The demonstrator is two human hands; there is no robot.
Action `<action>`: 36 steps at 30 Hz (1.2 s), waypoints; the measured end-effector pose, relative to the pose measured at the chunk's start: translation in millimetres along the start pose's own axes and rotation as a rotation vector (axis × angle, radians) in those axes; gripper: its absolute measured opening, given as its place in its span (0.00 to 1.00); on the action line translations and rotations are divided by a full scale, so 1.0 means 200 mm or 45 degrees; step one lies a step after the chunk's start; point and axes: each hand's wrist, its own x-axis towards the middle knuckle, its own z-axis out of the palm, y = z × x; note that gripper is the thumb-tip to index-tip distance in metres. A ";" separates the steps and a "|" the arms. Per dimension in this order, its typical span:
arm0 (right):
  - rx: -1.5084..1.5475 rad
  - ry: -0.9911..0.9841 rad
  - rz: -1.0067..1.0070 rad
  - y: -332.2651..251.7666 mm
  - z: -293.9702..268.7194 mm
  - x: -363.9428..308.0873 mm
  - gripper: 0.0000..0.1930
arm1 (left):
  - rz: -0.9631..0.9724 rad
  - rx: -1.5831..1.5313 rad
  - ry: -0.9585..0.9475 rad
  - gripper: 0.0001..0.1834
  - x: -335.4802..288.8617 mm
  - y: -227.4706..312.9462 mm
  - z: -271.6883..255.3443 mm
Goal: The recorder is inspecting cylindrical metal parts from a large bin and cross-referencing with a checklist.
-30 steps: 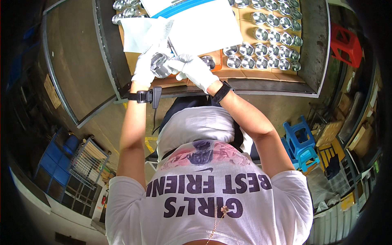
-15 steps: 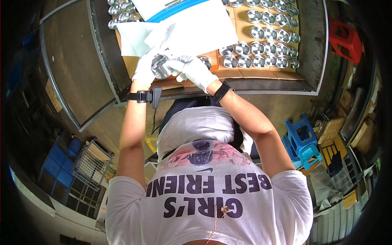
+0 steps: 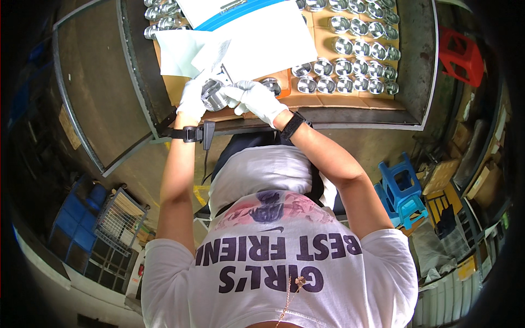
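Note:
Both my hands wear white gloves and meet around one shiny round metal part (image 3: 214, 94) above the near edge of the work table. My left hand (image 3: 191, 97) cups its left side. My right hand (image 3: 252, 99) closes on its right side, fingers over the top. Just beyond the hands lie large white paper sheets (image 3: 262, 38) and a blue-edged board (image 3: 240, 13). Rows of several similar shiny metal parts (image 3: 355, 60) stand on brown cardboard (image 3: 328, 99) to the right.
The table is a dark metal tray with a raised rim (image 3: 350, 121). More metal parts (image 3: 161, 16) sit at the back left. On the floor are a blue plastic stool (image 3: 402, 188), a red stool (image 3: 462, 54), a wire basket (image 3: 117, 218) and blue crates (image 3: 82, 218).
The two hands stay together on the metal part and have shifted only slightly; the part looks turned a little between the fingers.

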 end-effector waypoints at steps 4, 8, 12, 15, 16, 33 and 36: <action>-0.078 0.016 -0.020 0.05 -0.05 0.04 0.19 | -0.035 -0.022 0.027 0.17 0.01 -0.04 -0.04; -0.462 0.131 -0.056 0.06 -0.11 0.08 0.27 | 0.009 -0.096 0.075 0.18 -0.03 -0.06 -0.03; -0.216 0.009 0.050 0.04 -0.06 0.05 0.30 | 0.243 -0.115 0.235 0.19 -0.07 -0.10 0.01; -0.119 -0.062 0.079 0.02 0.04 0.03 0.30 | 0.379 -0.088 0.285 0.19 -0.06 -0.14 0.04; -0.175 0.006 0.087 0.02 0.08 0.03 0.29 | 0.404 -0.052 0.286 0.19 -0.07 -0.15 0.04; -0.187 0.072 0.018 -0.03 -0.09 0.05 0.21 | 0.640 0.178 0.093 0.15 -0.05 -0.23 0.04; -0.112 0.137 -0.192 -0.09 -0.28 0.01 0.20 | 0.547 -0.177 0.028 0.15 -0.04 -0.19 0.02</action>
